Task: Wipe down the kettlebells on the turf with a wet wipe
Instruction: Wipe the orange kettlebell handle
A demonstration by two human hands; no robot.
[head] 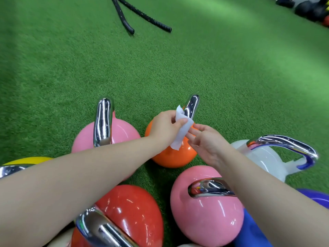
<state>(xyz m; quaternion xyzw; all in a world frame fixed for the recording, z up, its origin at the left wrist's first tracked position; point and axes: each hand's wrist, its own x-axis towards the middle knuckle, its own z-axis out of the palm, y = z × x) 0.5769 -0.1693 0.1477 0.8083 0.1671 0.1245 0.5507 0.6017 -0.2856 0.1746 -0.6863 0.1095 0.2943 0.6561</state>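
From the head camera, looking down over both forearms, a cluster of kettlebells stands on the green turf [178,68]. Above the orange kettlebell [170,157], both hands meet around a white wet wipe [181,131]. The left hand [165,129] pinches the upper part of the wipe between thumb and curled fingers, so that one corner sticks up beside the chrome handle [191,106] of the orange kettlebell. The right hand [206,141] comes in from the other side with its fingers nearly straight, their tips touching the wipe's edge; whether it truly grips the sheet I cannot tell. The lower end of the wipe hangs down over the orange ball, but contact with it is not clear.

To the left of the orange one stands a pink kettlebell [122,132] with an upright chrome handle, partly crossed by the left forearm. Nearer the person sit a red kettlebell [135,211] and a second pink kettlebell [204,216], side by side, the right forearm passing over the second one's handle. On the right a white kettlebell [263,157] lies tilted, its handle pointing right. A yellow kettlebell [30,160] peeks out at the left edge, and a purple one [315,196] at the right edge.

Farther off, two ends of a black battle rope [142,15] lie on the turf, and dark balls [309,9] rest in the top right corner.
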